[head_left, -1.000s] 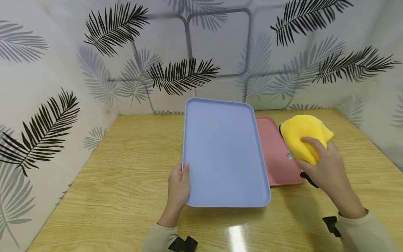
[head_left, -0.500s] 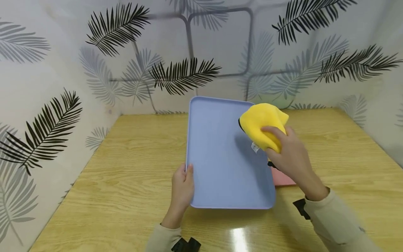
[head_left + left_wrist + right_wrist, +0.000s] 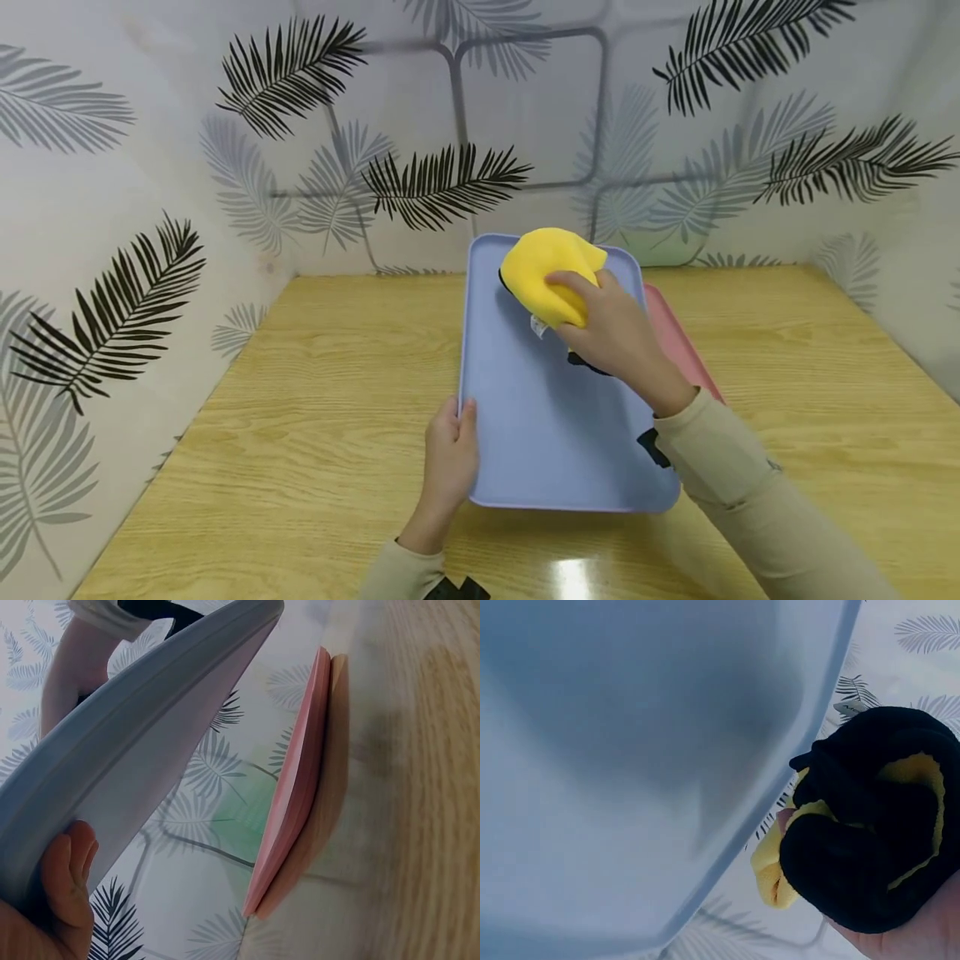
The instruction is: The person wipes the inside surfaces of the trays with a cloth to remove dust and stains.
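My left hand (image 3: 452, 454) grips the left edge of a light blue tray (image 3: 517, 442), thumb on the rim. The left wrist view shows its curled fingers (image 3: 64, 881) on the tray's underside, which is lifted off the table and tilted. A bunched towel (image 3: 547, 267), yellow outside with a white tag, is in my right hand (image 3: 618, 329) over the tray's upper part. Seen from the right wrist, the towel's other face (image 3: 847, 885) is black; it hangs apart from the tray surface, which carries a dark shadow.
A pink tray (image 3: 675, 337) lies on the wooden table (image 3: 337, 400) behind the blue one, partly covered by it. A leaf-patterned wall covering (image 3: 420, 92) rises at the back and along both sides.
My right hand has carried the towel leftward from over the pink tray to above the blue tray. My left hand keeps its grip; the blue tray appears slightly further right in view.
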Available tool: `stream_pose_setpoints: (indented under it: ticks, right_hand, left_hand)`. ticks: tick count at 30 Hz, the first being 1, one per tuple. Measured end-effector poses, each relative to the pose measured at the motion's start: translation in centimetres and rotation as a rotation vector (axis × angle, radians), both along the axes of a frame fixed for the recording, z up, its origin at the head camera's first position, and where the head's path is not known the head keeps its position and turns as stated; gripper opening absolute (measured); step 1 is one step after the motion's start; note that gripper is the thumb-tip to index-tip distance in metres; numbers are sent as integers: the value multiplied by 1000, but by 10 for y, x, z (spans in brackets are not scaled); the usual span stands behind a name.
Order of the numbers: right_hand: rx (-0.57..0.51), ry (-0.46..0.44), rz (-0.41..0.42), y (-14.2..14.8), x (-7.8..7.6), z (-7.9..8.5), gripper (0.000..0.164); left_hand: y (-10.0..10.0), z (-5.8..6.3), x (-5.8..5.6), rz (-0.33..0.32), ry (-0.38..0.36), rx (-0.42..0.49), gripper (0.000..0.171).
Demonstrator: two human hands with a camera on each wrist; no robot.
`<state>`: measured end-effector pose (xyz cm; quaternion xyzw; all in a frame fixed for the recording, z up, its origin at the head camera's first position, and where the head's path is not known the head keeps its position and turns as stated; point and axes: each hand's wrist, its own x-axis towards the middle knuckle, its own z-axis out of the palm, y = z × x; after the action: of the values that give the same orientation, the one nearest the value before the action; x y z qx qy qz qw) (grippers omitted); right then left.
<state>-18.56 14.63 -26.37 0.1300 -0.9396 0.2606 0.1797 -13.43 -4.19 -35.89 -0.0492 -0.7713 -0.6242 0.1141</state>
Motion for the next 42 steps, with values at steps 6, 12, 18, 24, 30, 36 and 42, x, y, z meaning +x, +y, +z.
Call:
stream_pose_setpoints:
  ticks: [6,12,18,24,30,36,42]
  right_hand:
    - [-3,-5,16,-13,-6,1,48]
    - [8,47,42,-21,-13,2,48]
    - [22,51,31,-21,-16,5,49]
    - [23,55,15,-17,-19,8,50]
    - [6,79,0,-12,-23,13,50]
    - [2,53,-7,-11,-24,14,50]
    - [-5,34,-9,-8,-22,14,51]
  left_hand:
    - [-1,0,3,-17,19,-29,19]
    - [0,2,4,-35,27,-24,20]
    - [3,6,7,-48,33,-35,20]
    - [7,9,12,-64,58,-86,17]
    - [10,10,14,-70,113,-157,16]
    - [11,11,17,-72,110,-166,16]
    - [12,9,18,-66,108,-161,16]
